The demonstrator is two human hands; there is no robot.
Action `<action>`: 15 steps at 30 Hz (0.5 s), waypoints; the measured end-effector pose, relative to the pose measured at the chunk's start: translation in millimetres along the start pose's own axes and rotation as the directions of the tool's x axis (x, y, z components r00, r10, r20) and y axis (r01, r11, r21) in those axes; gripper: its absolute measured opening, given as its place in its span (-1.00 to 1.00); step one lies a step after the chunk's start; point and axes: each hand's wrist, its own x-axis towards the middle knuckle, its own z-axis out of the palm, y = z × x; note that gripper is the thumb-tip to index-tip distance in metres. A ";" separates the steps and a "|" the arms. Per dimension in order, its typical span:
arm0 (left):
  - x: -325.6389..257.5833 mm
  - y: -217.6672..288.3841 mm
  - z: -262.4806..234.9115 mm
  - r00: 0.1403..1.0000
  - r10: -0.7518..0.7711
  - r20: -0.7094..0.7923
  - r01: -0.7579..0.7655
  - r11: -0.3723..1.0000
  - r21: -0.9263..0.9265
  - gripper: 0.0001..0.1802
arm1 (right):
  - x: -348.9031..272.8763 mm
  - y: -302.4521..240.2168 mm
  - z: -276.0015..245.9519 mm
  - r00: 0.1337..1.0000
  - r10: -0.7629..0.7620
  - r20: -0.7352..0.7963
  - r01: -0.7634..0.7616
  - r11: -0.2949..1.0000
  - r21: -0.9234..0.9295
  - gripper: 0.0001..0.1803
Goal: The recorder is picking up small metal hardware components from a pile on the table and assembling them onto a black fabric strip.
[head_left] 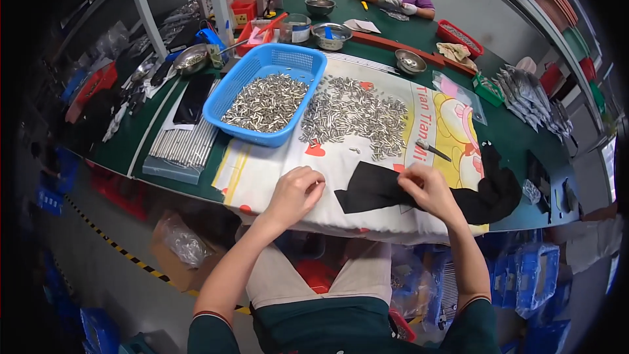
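Left hand (298,193): positioned over the near part of the printed cloth (262,167), fingers curled, thumb drawn in toward the forefinger; whether the fingertips meet or grip a part cannot be told; right hand (426,187): above the black cloth (370,187), thumb and forefinger brought near each other, any held part too small to confirm; the loose metal pins (357,115) lie spread on the printed cloth beyond both hands, while a further quantity sits in the blue basket (282,58) just left of the spread; the step in hand appears to be handling pins by fingertip; for good practice, take only a few at a time from the near edge of the spread, where stray pins already lie singly; keep the black cloth flat, since a fold could hide a pin; leave the dark-handled tool (434,151), right of the pins, out of the working path; keep both forearms off the printed cloth, as a tug could roll pins across the bench (413,29); hold the basket's pins apart from the loose ones
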 end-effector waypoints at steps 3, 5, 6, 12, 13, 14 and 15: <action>29.9 1.4 11.1 0.991 0.133 0.007 -0.133 0.986 0.098 -0.92 | 31.7 33.1 2.2 0.994 -0.043 -0.104 0.018 0.973 -0.229 -0.80; 48.1 -7.5 24.8 0.980 0.185 0.073 -0.198 0.939 0.280 -0.79 | 48.2 35.9 13.2 0.999 0.017 -0.047 -0.032 0.939 -0.343 -0.71; 56.6 -8.6 32.6 0.977 0.195 0.080 -0.210 0.936 0.281 -0.79 | 54.4 38.2 21.1 0.998 0.057 -0.014 -0.058 0.913 -0.403 -0.67; 99.7 -19.2 70.7 0.971 0.200 0.129 -0.233 0.906 0.353 -0.68 | 87.3 62.2 62.6 0.956 -0.201 -0.216 0.094 0.901 -0.423 -0.82; 103.2 -21.3 73.8 0.971 0.212 0.107 -0.236 0.919 0.316 -0.74 | 94.1 64.6 61.9 0.943 -0.235 -0.235 0.117 0.897 -0.426 -0.86; 105.5 -24.0 76.5 0.972 0.222 0.084 -0.236 0.931 0.277 -0.79 | 97.3 67.9 61.2 0.942 -0.228 -0.245 0.109 0.901 -0.419 -0.86; 102.7 -26.5 79.5 0.979 0.204 0.025 -0.204 0.947 0.249 -0.88 | 99.8 71.5 61.2 0.932 -0.250 -0.262 0.141 0.917 -0.374 -0.88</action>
